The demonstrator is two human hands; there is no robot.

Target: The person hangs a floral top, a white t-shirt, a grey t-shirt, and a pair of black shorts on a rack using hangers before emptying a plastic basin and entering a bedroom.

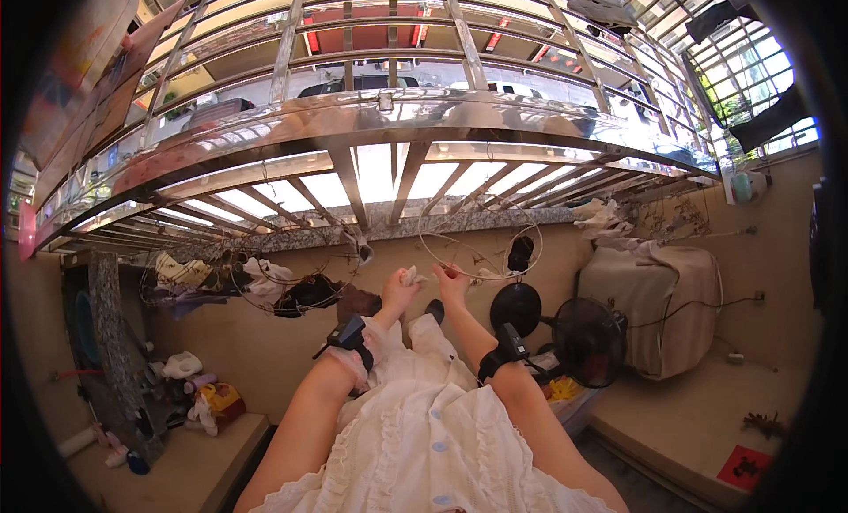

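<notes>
My left hand (396,293) pinches a small crumpled white cloth (412,276), perhaps a sock. Just to its right, my right hand (453,286) has its fingers closed at the lower rim of a round clip hanger (421,238); what exactly lies between the fingertips is too small to make out. From this ring hang a dark sock (521,253) and a pale small garment (491,274). Further left, other round hangers (255,300) carry a cream piece (182,272), a white piece (266,278), a black piece (308,294) and a brown piece (358,301).
Metal window bars (344,182) rise above a speckled stone ledge (391,229). At the right stand a black fan (589,341) and a fabric-covered box-shaped object (649,308). Bottles (182,365) and a yellow-red bag (222,404) lie low on the left by a stone post (116,341).
</notes>
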